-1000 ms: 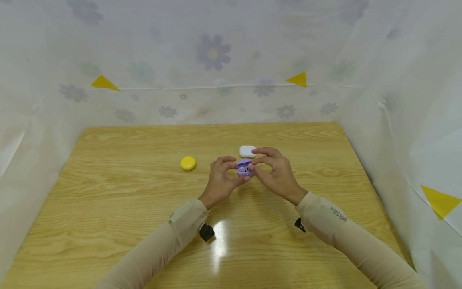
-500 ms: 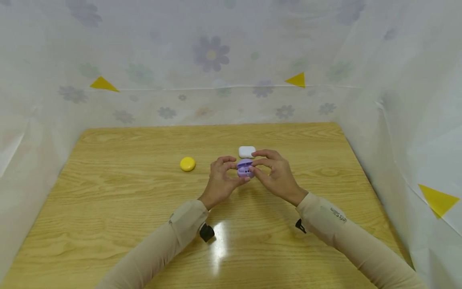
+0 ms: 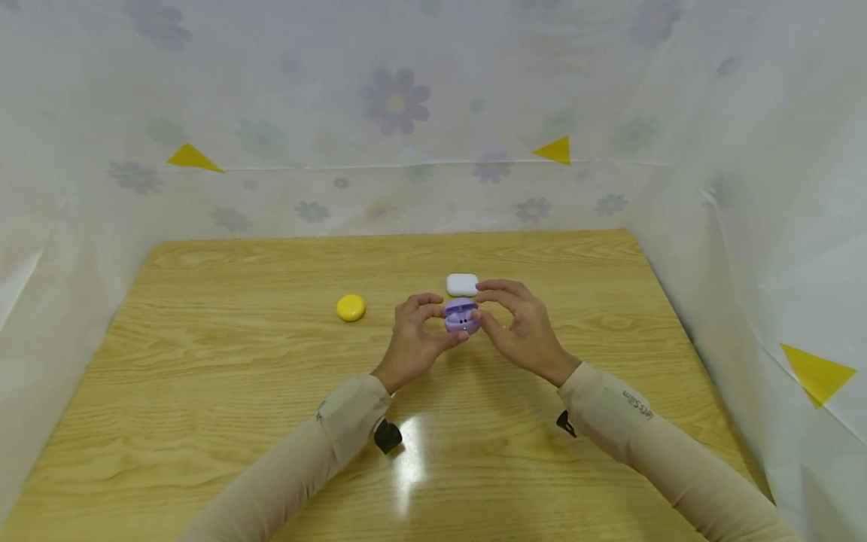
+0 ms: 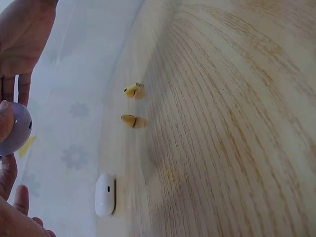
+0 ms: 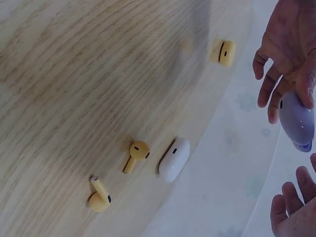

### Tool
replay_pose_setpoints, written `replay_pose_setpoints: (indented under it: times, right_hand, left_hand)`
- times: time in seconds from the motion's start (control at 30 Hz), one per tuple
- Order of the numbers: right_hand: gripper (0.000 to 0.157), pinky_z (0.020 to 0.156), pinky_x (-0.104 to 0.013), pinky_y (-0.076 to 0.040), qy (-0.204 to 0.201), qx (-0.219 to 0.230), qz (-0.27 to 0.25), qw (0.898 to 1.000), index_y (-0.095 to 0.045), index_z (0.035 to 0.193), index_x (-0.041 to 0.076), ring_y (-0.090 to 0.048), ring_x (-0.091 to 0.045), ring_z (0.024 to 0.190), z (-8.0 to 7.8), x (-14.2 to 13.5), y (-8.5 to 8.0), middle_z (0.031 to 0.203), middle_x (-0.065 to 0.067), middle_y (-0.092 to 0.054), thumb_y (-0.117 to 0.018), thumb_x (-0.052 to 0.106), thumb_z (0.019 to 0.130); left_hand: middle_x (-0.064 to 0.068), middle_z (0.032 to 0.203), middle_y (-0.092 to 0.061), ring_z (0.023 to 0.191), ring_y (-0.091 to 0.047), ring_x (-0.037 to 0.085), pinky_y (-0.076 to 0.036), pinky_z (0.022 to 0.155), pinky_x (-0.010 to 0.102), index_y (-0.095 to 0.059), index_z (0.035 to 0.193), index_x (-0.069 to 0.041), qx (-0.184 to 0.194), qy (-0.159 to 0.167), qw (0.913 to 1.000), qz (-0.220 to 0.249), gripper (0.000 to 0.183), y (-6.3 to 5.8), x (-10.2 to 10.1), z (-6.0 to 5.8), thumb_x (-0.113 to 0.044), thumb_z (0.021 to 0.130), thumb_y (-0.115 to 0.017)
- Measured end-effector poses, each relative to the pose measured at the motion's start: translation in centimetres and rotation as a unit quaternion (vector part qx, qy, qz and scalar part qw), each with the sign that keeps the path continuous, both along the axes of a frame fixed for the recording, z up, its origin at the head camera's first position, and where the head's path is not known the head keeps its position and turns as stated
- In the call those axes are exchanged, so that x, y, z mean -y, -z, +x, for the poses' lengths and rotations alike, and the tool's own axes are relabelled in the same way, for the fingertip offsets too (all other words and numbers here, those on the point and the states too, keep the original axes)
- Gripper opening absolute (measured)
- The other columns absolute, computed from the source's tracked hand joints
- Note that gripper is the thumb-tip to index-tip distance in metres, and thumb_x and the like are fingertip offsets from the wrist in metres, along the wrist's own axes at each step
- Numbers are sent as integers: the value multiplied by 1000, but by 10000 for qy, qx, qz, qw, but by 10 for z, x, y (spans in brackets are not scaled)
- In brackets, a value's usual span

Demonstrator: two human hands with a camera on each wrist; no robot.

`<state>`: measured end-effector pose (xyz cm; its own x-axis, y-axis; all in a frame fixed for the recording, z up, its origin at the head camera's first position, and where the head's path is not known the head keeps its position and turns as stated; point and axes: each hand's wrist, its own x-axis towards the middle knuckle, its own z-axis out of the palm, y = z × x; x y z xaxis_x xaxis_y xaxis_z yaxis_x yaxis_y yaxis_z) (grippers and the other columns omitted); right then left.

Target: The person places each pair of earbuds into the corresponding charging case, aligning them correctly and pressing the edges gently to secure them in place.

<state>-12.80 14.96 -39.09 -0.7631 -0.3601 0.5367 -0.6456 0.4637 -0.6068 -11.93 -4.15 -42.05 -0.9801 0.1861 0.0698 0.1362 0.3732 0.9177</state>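
A small purple earbud case (image 3: 461, 316) stands with its lid raised above the table, dark dots showing inside. My left hand (image 3: 416, 339) grips it from the left, with the thumb low on its front; the left thumb also presses on the case in the right wrist view. Close to its right edge is my right hand (image 3: 524, 327), thumb and fingers apart; several of its fingers (image 5: 306, 183) look fairly straight. Its thumb tip lies by the rim; whether it touches is unclear. In the left wrist view, the case (image 4: 19, 129) is partly cut off.
Just beyond the hands lies a white earbud case (image 3: 462, 284). To the left sits a round yellow case (image 3: 351, 307). Two yellow earbuds, one (image 5: 139, 150) near the white case and another (image 5: 100, 201), lie on the wooden table (image 3: 271, 421). White floral sheeting surrounds the table.
My right thumb and fingers have drawn back slightly to the right from the purple case's opening, showing more of its inside. My left hand keeps hold of the case in nearly the same place.
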Motion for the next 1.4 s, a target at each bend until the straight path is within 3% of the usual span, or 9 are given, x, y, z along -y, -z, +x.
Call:
replay_pose_setpoints:
  times: [0.1,0.2,0.33,0.57,0.97,1.2,1.4]
  right_hand:
    - [50,99,-57,-42,-258,194,682,9971,-54,127,-4,-48,-39,124,0,-4,-1,133,-24,-53,-72,5,81]
    - [75,101,-61,-38,-503,30,1691,9843,-38,141,-4,-43,-41,130,-1,-6,2,141,-26,-42,-75,16,79]
    - [79,97,-58,-41,-483,-642,2330,9692,-40,140,-3,-46,-39,127,-2,-6,11,140,-23,-46,-79,25,77]
    - [67,97,-53,-43,-227,-1527,2124,9649,-56,127,-3,-55,-37,117,-3,-2,19,125,-19,-61,-84,20,71]
    - [62,97,-50,-44,-262,-1842,1957,9629,-60,121,-2,-57,-37,115,0,0,21,119,-18,-64,-85,20,69]
    - [62,92,-52,-47,-146,-1529,1720,9730,-61,118,-5,-60,-36,110,-7,-5,21,116,-19,-64,-86,19,67]
    - [59,89,-53,-49,415,-802,1538,9840,-61,115,-8,-61,-37,105,-26,-27,32,112,-23,-63,-86,15,67]
  left_hand:
    - [12,131,-50,131,-32,32,-25,109,54,-69,98,0,44,-4,10000,28,33,0,0,0,-23,78,-79]
    - [13,131,-51,130,-33,31,-26,109,53,-69,97,1,120,-13,9999,104,32,0,0,-1,-22,77,-80]
    - [16,130,-51,128,-34,31,-26,107,52,-69,97,2,174,50,9995,257,31,1,-1,-1,-20,77,-80]
    - [18,130,-52,126,-37,33,-28,105,51,-70,98,2,186,49,9996,215,33,4,-3,-2,-22,78,-79]
    - [18,130,-53,127,-37,34,-29,104,53,-70,96,-1,221,17,9996,159,29,5,0,-2,-25,81,-76]
    - [14,132,-49,128,-35,34,-28,105,54,-67,112,-7,24,74,9995,-321,38,4,10,-2,-29,82,-75]
    - [14,133,-45,129,-33,34,-28,105,55,-60,121,-12,-217,-167,9966,-775,44,4,38,-7,-29,83,-74]
